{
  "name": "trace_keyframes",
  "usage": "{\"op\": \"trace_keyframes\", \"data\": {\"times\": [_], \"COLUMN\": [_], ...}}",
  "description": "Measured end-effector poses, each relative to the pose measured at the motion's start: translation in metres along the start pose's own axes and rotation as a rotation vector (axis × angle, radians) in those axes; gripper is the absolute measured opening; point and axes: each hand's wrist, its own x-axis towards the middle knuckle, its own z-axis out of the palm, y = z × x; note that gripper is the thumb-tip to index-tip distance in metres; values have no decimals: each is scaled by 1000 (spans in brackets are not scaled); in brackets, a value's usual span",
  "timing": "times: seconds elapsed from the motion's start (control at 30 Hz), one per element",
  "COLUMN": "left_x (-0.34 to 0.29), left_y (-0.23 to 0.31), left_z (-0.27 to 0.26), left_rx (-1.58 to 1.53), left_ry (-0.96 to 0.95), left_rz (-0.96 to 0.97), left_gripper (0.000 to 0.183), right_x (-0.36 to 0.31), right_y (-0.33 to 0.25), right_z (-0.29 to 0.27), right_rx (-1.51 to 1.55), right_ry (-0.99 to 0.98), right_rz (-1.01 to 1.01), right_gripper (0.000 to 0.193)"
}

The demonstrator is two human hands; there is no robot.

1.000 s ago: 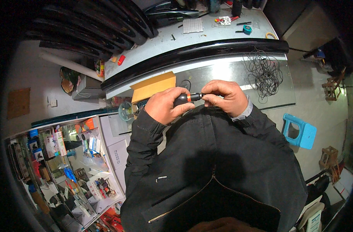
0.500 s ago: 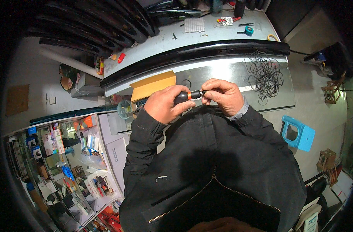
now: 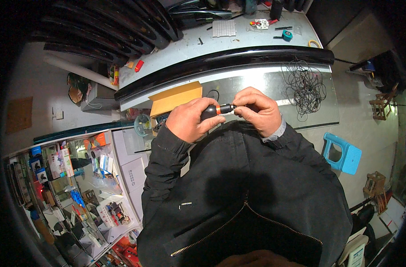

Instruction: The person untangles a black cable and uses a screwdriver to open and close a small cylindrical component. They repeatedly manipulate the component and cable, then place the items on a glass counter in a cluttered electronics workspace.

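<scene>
My left hand (image 3: pixel 188 120) is wrapped round the rounded black handle of a screwdriver-like tool (image 3: pixel 210 112). An orange ring circles it, and its narrower black end points right toward my other hand. With thumb and fingers pinched together, my right hand (image 3: pixel 259 112) meets the tip of that black end. Whatever small piece sits between those fingertips is hidden. Both hands are over the near edge of the bench, just in front of my dark jacket. Left of them stands an opened yellow-brown cardboard box (image 3: pixel 176 99), partly covered by my left hand.
A long glossy black strip (image 3: pixel 225 58) crosses the bench (image 3: pixel 176 52). Tangled black wire (image 3: pixel 304 86) lies to the right, with a teal tape measure (image 3: pixel 287 35) farther back. A blue stool (image 3: pixel 343 153) stands at right. Cluttered shelves (image 3: pixel 74 191) fill the lower left.
My right hand has shifted slightly right along the tool, its fingers now nearer the tip, showing more of the black end. My left hand keeps its grip in place.
</scene>
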Motion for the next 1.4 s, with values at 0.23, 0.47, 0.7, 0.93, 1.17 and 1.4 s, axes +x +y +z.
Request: {"op": "trace_keyframes", "data": {"times": [0.23, 0.47, 0.7, 0.93, 1.17, 1.4], "left_x": [-1, -1, -3, -5, -8, -11], "left_y": [-1, -5, -10, -11, -7, -3], "left_z": [0, 0, 3, 3, 5, 7], "left_rx": [-12, -52, -147, -241, -222, -183], "left_ry": [0, -35, -121, -200, -134, -75], "left_rz": [-10, 3, -39, -71, -9, 16], "left_gripper": [41, 41, 39, 40, 37, 37], "right_x": [0, 1, 0, 0, -1, 0], "right_y": [1, -2, -8, -15, -15, -14], "right_z": [1, 0, -2, -6, -6, -5], "right_rx": [-3, -36, -59, -199, -197, -319], "right_ry": [-7, -35, -63, -114, -115, -121], "right_rz": [15, -30, -37, -128, -107, -199], "right_gripper": [16, 18, 18, 16, 15, 15]}}
